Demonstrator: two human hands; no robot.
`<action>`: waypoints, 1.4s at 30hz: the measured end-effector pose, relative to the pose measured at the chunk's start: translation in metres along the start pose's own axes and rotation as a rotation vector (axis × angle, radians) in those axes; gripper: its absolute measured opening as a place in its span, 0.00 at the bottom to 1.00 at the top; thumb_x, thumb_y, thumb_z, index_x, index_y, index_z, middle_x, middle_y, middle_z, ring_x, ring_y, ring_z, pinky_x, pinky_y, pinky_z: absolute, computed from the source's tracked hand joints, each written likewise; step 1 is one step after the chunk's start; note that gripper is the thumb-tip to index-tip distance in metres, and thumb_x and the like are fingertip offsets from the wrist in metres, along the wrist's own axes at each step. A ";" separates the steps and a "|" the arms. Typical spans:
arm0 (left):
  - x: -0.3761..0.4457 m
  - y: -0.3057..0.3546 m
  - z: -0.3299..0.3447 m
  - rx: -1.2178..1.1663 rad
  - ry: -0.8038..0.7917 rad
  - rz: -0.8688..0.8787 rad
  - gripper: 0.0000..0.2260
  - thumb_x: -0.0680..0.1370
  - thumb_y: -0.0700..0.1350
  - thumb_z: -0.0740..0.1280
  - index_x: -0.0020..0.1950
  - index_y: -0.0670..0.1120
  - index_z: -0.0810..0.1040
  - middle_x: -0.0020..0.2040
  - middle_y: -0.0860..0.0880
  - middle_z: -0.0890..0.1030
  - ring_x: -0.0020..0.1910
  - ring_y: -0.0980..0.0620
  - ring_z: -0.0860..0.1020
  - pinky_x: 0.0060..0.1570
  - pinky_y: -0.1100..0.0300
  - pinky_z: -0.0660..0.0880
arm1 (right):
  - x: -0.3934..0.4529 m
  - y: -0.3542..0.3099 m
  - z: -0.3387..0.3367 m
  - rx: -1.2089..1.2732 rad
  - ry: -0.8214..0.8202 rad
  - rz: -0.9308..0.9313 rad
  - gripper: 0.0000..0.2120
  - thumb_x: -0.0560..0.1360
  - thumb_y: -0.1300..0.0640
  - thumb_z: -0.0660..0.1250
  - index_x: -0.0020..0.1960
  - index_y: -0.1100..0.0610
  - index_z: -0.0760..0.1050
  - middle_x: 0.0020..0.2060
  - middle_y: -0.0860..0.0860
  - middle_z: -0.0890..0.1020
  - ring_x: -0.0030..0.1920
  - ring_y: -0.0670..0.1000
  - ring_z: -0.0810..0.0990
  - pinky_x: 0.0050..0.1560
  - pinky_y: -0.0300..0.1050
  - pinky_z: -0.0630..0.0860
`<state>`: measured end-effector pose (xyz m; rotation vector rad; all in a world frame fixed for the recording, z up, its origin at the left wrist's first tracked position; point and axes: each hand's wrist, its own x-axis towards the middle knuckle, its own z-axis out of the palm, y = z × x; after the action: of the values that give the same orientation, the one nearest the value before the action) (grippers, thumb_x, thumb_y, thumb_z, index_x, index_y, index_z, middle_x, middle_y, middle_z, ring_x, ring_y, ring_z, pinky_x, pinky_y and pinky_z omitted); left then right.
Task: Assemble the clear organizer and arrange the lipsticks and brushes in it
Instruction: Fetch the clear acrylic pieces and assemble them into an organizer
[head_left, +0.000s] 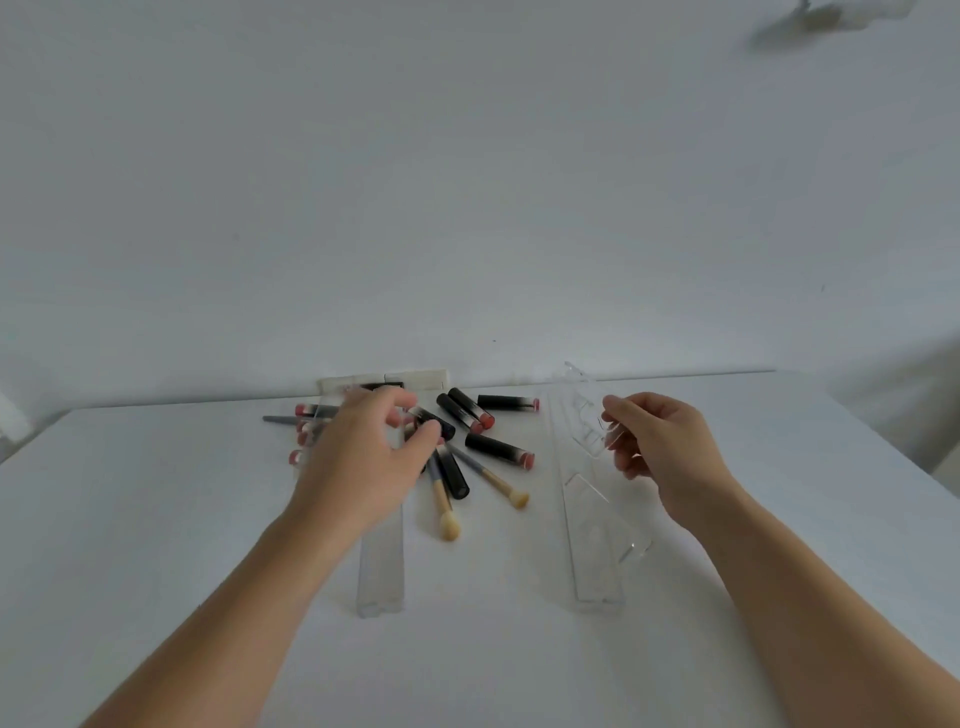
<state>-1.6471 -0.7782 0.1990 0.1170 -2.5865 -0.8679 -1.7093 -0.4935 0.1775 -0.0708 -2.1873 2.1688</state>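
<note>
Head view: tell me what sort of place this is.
Probably a plain indoor work table set against a bare wall, perhaps a staged setup. The white tabletop meets a blank white wall, and only black-capped pink lipsticks, wooden-handled makeup brushes and clear acrylic organizer panels lie out.

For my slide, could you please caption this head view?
Left hand over scattered lipsticks and brushes; right hand pinching a clear organizer panel, unassembled.
</note>
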 end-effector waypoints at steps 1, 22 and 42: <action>-0.001 0.007 0.004 -0.060 -0.022 0.021 0.11 0.76 0.60 0.68 0.57 0.59 0.78 0.48 0.59 0.78 0.38 0.62 0.75 0.40 0.62 0.71 | -0.002 -0.003 0.000 0.045 -0.040 -0.024 0.10 0.77 0.57 0.71 0.39 0.61 0.81 0.30 0.57 0.81 0.24 0.52 0.73 0.23 0.41 0.67; -0.012 0.025 0.020 -0.922 -0.233 -0.208 0.06 0.81 0.44 0.68 0.50 0.43 0.84 0.40 0.42 0.86 0.33 0.50 0.81 0.34 0.59 0.80 | -0.019 -0.020 -0.011 -0.839 -0.410 -0.151 0.21 0.64 0.30 0.72 0.33 0.47 0.72 0.24 0.41 0.71 0.25 0.42 0.66 0.28 0.36 0.65; -0.009 0.015 0.021 -0.885 -0.199 -0.339 0.15 0.75 0.37 0.75 0.57 0.44 0.74 0.42 0.43 0.86 0.33 0.43 0.84 0.33 0.52 0.83 | -0.009 -0.021 -0.030 -0.364 -0.488 0.059 0.17 0.77 0.56 0.71 0.30 0.57 0.77 0.25 0.56 0.77 0.24 0.51 0.71 0.27 0.42 0.66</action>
<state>-1.6464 -0.7525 0.1893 0.2180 -2.1231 -2.1412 -1.6979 -0.4643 0.1984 0.4271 -2.8525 1.9390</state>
